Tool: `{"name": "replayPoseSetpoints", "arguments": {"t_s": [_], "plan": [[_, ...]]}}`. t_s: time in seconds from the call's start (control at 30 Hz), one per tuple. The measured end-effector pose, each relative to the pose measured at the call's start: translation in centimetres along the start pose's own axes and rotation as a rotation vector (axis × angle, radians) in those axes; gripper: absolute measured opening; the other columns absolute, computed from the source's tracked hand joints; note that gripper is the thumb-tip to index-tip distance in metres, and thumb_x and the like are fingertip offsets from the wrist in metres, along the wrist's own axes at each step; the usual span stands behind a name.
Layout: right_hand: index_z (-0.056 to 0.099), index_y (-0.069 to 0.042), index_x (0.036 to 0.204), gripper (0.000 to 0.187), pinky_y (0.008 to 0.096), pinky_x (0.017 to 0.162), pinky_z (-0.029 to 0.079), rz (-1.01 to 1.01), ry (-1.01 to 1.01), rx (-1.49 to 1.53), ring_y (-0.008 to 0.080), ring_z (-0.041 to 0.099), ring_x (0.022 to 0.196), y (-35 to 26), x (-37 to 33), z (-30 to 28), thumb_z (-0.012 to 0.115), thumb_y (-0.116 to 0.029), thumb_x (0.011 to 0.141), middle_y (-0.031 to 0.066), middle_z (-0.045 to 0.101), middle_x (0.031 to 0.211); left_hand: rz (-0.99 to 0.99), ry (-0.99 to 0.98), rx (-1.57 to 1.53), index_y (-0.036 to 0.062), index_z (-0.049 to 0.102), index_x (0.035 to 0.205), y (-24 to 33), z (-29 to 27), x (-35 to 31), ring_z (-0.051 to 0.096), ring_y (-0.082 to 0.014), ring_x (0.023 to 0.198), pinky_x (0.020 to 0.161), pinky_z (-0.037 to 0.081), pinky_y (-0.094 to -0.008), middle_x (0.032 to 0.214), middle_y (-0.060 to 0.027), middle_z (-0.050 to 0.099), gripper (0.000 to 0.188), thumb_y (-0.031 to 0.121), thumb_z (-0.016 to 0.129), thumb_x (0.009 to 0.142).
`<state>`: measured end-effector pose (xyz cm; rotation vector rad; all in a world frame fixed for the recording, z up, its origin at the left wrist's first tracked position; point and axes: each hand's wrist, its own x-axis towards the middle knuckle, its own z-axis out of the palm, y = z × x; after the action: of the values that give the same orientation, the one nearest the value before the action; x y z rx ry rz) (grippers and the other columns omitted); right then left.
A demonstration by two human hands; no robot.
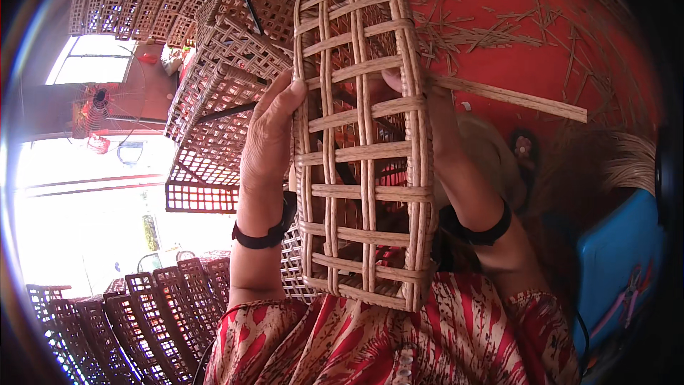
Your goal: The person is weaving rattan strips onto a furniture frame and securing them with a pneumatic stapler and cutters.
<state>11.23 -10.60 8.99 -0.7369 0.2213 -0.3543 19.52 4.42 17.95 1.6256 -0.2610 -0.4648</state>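
A long woven wicker basket (363,153), light brown with an open grid of paired strands, stands tilted up in front of me. Its lower end rests against my patterned red garment (399,339). My left hand (274,117) is closed round its left edge, with the thumb on the rim. On the opposite edge, my right hand (438,110) grips the basket; most of its fingers are hidden behind the weave, and one fingertip shows through a gap. A flat wicker strip (516,98) juts out to the right beside that hand; I cannot tell whether the hand holds it.
More woven baskets (214,103) are stacked at the left, with rows of others (164,306) at lower left. Cut strip scraps (491,32) litter the red floor (470,0). At the right are a blue stool-like surface (616,257) with pliers (630,292) and a strand bundle (630,160).
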Motion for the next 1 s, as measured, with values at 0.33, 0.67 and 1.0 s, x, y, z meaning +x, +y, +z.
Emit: {"name": "replayPoseSetpoints", "arguments": {"t_s": [0.33, 0.67, 1.0], "plan": [[0.062, 0.002, 0.101, 0.036, 0.0321, 0.08, 0.055, 0.055, -0.008, 0.191, 0.0167, 0.064, 0.086, -0.1, -0.5, 0.2, 0.039, -0.026, 0.098, 0.0098, 0.066, 0.091, 0.035, -0.098, 0.017, -0.0089, 0.047, 0.132, 0.0, -0.2, -0.5, 0.06, -0.0171, 0.106, 0.093, 0.045, -0.0283, 0.118, -0.0141, 0.062, 0.054, 0.024, 0.06, 0.091], [0.057, -0.005, 0.112, 0.031, 0.0359, 0.074, 0.057, -0.145, -0.236, 0.264, 0.0228, 0.065, 0.093, 1.1, 0.3, -0.8, 0.048, -0.031, 0.096, 0.0105, 0.064, 0.1, 0.092, -0.052, 0.213, -0.0103, 0.042, 0.135, 0.2, -0.6, -0.5, 0.055, -0.0217, 0.114, 0.098, 0.041, -0.0321, 0.125, -0.019, 0.057, 0.063, 0.03, 0.061, 0.09], [0.065, -0.001, 0.092, 0.023, 0.0304, 0.057, 0.047, -0.249, 0.137, -0.101, 0.0137, 0.062, 0.064, 2.7, 4.3, -3.9, 0.052, -0.02, 0.092, 0.0051, 0.065, 0.071, 0.505, -0.154, 0.807, 0.0043, 0.071, 0.1, 3.3, -0.6, 3.4, 0.058, -0.0117, 0.077, 0.07, 0.045, -0.0271, 0.085, -0.0045, 0.061, 0.019, 0.018, 0.064, 0.088]]}}
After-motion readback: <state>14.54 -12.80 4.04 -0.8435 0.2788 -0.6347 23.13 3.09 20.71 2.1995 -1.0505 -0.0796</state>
